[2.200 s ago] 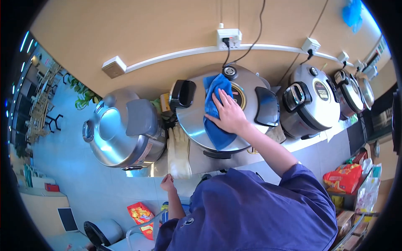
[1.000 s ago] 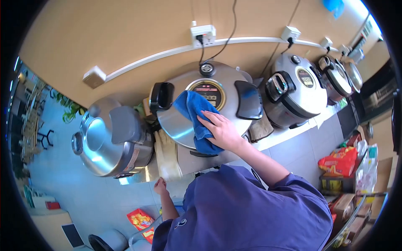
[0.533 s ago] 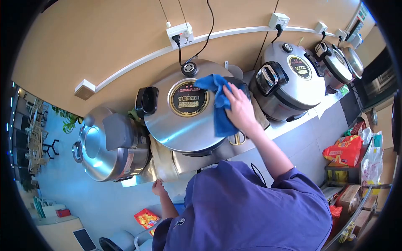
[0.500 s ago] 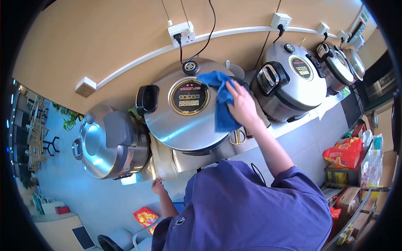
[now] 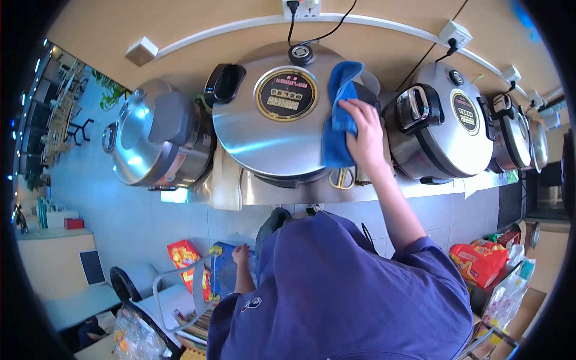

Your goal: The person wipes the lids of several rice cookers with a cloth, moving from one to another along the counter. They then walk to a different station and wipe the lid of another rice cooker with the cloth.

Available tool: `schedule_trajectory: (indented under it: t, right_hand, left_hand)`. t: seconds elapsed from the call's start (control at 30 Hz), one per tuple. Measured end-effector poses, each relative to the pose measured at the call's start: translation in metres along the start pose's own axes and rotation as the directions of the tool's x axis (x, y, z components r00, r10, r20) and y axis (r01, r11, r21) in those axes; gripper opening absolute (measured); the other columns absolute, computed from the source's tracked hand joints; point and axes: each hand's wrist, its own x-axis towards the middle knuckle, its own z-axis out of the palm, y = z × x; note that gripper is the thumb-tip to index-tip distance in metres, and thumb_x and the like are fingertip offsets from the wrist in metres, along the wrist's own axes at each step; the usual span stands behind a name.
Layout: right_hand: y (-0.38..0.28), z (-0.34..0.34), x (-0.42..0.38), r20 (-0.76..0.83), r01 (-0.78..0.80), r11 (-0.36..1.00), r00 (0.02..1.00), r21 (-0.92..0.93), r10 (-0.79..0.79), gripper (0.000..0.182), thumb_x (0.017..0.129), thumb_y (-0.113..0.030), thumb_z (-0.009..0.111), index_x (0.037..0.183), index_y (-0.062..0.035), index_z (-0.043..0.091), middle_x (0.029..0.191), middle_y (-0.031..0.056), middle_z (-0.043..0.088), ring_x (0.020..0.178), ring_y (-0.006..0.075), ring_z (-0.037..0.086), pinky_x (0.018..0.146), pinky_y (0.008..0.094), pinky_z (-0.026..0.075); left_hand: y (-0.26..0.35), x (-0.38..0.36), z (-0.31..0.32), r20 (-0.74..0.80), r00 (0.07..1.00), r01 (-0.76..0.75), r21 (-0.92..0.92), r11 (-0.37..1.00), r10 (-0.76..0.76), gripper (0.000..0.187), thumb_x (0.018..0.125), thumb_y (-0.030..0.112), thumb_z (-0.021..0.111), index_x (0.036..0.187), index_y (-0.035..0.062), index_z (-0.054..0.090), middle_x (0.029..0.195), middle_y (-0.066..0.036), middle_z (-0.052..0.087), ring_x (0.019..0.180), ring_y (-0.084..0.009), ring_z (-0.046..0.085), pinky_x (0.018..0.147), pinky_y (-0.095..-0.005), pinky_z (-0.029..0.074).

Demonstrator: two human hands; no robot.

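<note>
My right hand (image 5: 367,133) is closed on a blue cloth (image 5: 341,144), which lies against the right side of a large steel rice cooker's lid (image 5: 258,138). The cooker has a black handle on its left and a round black and gold label. Part of the cloth stands up in a fold above my fingers. Down by my side hangs my left hand (image 5: 241,254), small in view, its fingers curled together with nothing visible in them. Gold-handled scissors (image 5: 342,178) lie just below the cloth on the steel counter (image 5: 264,195).
Another cooker (image 5: 150,135) stands at the left; a further cooker (image 5: 447,126) and smaller ones stand at the right. A pale cloth (image 5: 227,183) hangs over the counter edge. Cords run to wall sockets (image 5: 302,7). Behind me are a metal-framed cart (image 5: 159,294) and red bags (image 5: 478,264).
My view has turned and shifted, so the cookers sit higher in it. My right hand and the blue cloth are nearer the lid's right edge. My left hand has moved back from the counter edge.
</note>
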Motion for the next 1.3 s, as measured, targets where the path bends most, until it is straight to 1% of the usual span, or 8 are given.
schedule_trajectory:
  t: [0.2, 0.33, 0.57, 0.8, 0.87, 0.93, 1.07, 1.3]
  right_hand:
    - [-0.013, 0.064, -0.117, -0.179, 0.122, 0.991, 0.977, 0.047, -0.112, 0.065, 0.067, 0.002, 0.072, 0.131, -0.0045, 0.062, 0.151, 0.0221, 0.043, 0.138, 0.0448, 0.043, 0.112, 0.0499, 0.040]
    - [0.030, 0.150, -0.198, -0.179, 0.102, 0.994, 0.979, 0.032, -0.095, 0.091, 0.078, -0.003, 0.070, 0.153, 0.0098, 0.019, 0.153, 0.0452, 0.014, 0.139, 0.0628, 0.027, 0.114, 0.0589, 0.031]
    - [-0.010, 0.165, -0.211, 0.043, -0.399, 0.868, 0.913, 0.294, 0.405, 0.095, 0.083, 0.002, 0.058, 0.152, 0.0133, -0.006, 0.152, 0.0459, 0.001, 0.141, 0.0638, 0.009, 0.119, 0.0567, 0.014]
    - [-0.017, 0.179, -0.205, 0.215, -0.717, 0.580, 0.682, 0.387, 0.699, 0.094, 0.088, -0.006, 0.060, 0.155, 0.0100, -0.005, 0.152, 0.0410, 0.011, 0.144, 0.0542, 0.017, 0.120, 0.0480, 0.017]
    - [-0.008, 0.196, -0.200, 0.231, -0.853, 0.464, 0.514, 0.237, 0.826, 0.077, 0.087, -0.011, 0.062, 0.148, 0.0132, 0.023, 0.142, 0.0333, 0.040, 0.133, 0.0451, 0.042, 0.115, 0.0432, 0.031]
    - [0.005, 0.196, -0.191, 0.595, -0.906, -0.053, 0.232, 0.421, 0.769, 0.049, 0.087, -0.013, 0.062, 0.131, 0.0060, 0.049, 0.122, 0.0203, 0.059, 0.118, 0.0352, 0.056, 0.104, 0.0433, 0.042]
    - [0.010, 0.177, -0.174, 0.850, -0.845, -0.447, 0.018, 0.294, 0.526, 0.023, 0.089, -0.011, 0.059, 0.111, -0.0026, 0.061, 0.102, 0.0085, 0.067, 0.096, 0.0257, 0.065, 0.090, 0.0426, 0.053]
    - [-0.059, 0.077, -0.108, 0.963, -0.804, -0.543, 0.135, 0.245, 0.235, 0.034, 0.096, -0.022, 0.059, 0.125, -0.0041, 0.057, 0.118, 0.0128, 0.067, 0.106, 0.0275, 0.067, 0.095, 0.0457, 0.055]
  left_hand:
    - [-0.082, -0.052, -0.013, 0.233, 0.971, -0.022, 0.292, 0.956, -0.048, 0.025, 0.088, 0.018, 0.069, 0.107, 0.0013, 0.071, 0.091, -0.010, 0.075, 0.078, -0.0183, 0.070, 0.066, -0.0327, 0.053]
    - [-0.106, -0.056, -0.020, 0.265, 0.964, -0.076, 0.282, 0.956, -0.002, 0.028, 0.087, 0.016, 0.068, 0.110, 0.0006, 0.071, 0.093, -0.011, 0.075, 0.081, -0.0187, 0.070, 0.072, -0.0328, 0.053]
    - [-0.084, -0.043, -0.016, 0.193, 0.976, -0.139, 0.199, 0.970, 0.100, 0.032, 0.086, 0.015, 0.067, 0.113, -0.0006, 0.071, 0.096, -0.012, 0.075, 0.086, -0.0192, 0.070, 0.081, -0.0328, 0.053]
    - [-0.064, -0.078, -0.007, 0.139, 0.985, -0.123, 0.151, 0.981, 0.102, 0.034, 0.089, 0.021, 0.066, 0.115, -0.0008, 0.070, 0.094, -0.010, 0.073, 0.085, -0.0199, 0.068, 0.077, -0.0340, 0.053]
    - [-0.077, -0.082, -0.008, 0.148, 0.986, -0.100, 0.147, 0.984, 0.078, 0.034, 0.090, 0.021, 0.066, 0.115, -0.0005, 0.070, 0.094, -0.010, 0.073, 0.085, -0.0198, 0.068, 0.077, -0.0341, 0.053]
    - [-0.090, -0.085, -0.009, 0.160, 0.986, -0.072, 0.166, 0.984, 0.045, 0.034, 0.090, 0.021, 0.066, 0.115, -0.0002, 0.070, 0.094, -0.010, 0.073, 0.085, -0.0196, 0.068, 0.077, -0.0341, 0.053]
    - [-0.109, -0.091, -0.009, 0.182, 0.983, -0.026, 0.187, 0.982, -0.009, 0.033, 0.090, 0.022, 0.066, 0.115, 0.0005, 0.070, 0.094, -0.009, 0.073, 0.085, -0.0193, 0.068, 0.076, -0.0343, 0.053]
    - [-0.119, -0.087, -0.012, 0.201, 0.978, 0.019, 0.208, 0.978, -0.061, 0.033, 0.091, 0.024, 0.066, 0.115, 0.0017, 0.070, 0.094, -0.009, 0.072, 0.084, -0.0188, 0.067, 0.075, -0.0346, 0.053]
